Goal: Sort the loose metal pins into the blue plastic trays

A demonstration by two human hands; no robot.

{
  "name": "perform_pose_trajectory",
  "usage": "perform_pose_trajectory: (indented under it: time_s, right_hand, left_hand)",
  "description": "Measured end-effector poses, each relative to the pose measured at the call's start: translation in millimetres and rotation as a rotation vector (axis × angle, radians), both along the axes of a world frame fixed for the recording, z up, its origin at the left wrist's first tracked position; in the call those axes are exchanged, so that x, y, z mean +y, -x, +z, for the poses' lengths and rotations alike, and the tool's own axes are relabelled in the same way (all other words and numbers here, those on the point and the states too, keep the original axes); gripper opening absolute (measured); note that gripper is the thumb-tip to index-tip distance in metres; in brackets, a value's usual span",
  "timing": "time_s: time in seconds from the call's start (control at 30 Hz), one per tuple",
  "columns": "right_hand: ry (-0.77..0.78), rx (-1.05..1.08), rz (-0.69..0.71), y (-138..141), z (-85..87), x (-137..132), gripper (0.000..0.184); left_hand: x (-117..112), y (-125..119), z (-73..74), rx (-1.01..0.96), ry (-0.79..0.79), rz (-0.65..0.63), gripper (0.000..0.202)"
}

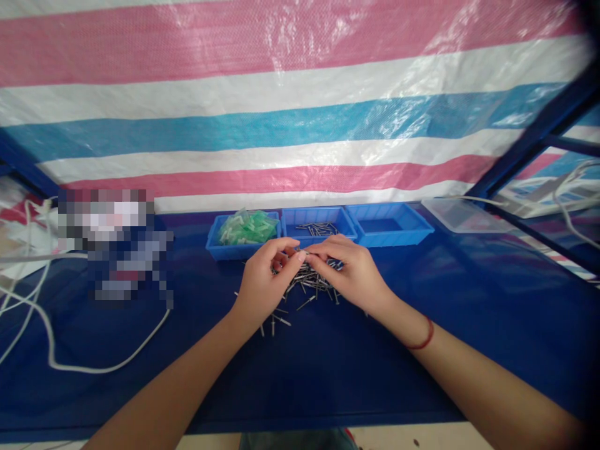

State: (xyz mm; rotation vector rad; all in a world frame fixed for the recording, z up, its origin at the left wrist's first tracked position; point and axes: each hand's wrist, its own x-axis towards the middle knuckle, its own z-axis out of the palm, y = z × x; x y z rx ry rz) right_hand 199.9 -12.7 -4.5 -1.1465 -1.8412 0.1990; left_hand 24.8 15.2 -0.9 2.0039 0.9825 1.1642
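Above a heap of thin silver blind rivets [316, 281], my two hands meet at the fingertips. My left hand [267, 272] is closed, thumb pressed toward the curled fingers around a small metal fastener [297, 249]. My right hand [351, 269] pinches with thumb and forefinger at the same spot, seemingly on the fastener's thin end. Whether it is a rivet or a screw is too small to tell. Several loose rivets [273, 325] with pale ends lie below my left hand. The hands hide part of the heap.
Behind the hands, three blue bins stand in a row: the left bin [234, 252] holds green plastic pieces, the middle bin [288, 215] metal fasteners, and the right bin [398, 239] is beside it. A clear plastic lid [462, 215] lies right; white cables [94, 370] run left.
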Motion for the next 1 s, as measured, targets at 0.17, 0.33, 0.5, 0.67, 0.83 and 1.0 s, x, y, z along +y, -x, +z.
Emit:
perform_pose_trajectory:
  time_s: [0.17, 0.33, 0.5, 0.67, 0.83, 1.0]
  right_hand:
    - [-0.118, -0.214, -0.364, -4, -7.7, 23, 0.020]
    - [-0.130, -0.298, -0.474, -14, -9.5, 31, 0.025]
    - [-0.109, -0.241, -0.464, -19, -2.8, 20, 0.025]
    - [-0.045, -0.172, -0.362, -17, -0.6, 9, 0.020]
    - [-0.037, -0.144, -0.292, -13, 4.2, 2, 0.019]
    - [-0.030, -0.126, -0.244, -10, 5.6, -1, 0.017]
  left_hand:
    - [1, -1, 2.1, -0.004, 0.030, 0.049, 0.023]
    - [1, 0, -2.1, 0.133, -0.050, 0.011, 0.022]
    - [6, 4, -5.3, 0.394, -0.175, -0.110, 0.014]
    - [10, 9, -1.1, 0.687, -0.324, -0.289, 0.015]
    - [12, 14, 1.7, 0.809, -0.370, -0.344, 0.016]
    - [14, 15, 5.4, 0.871, -0.472, -0.375, 0.014]
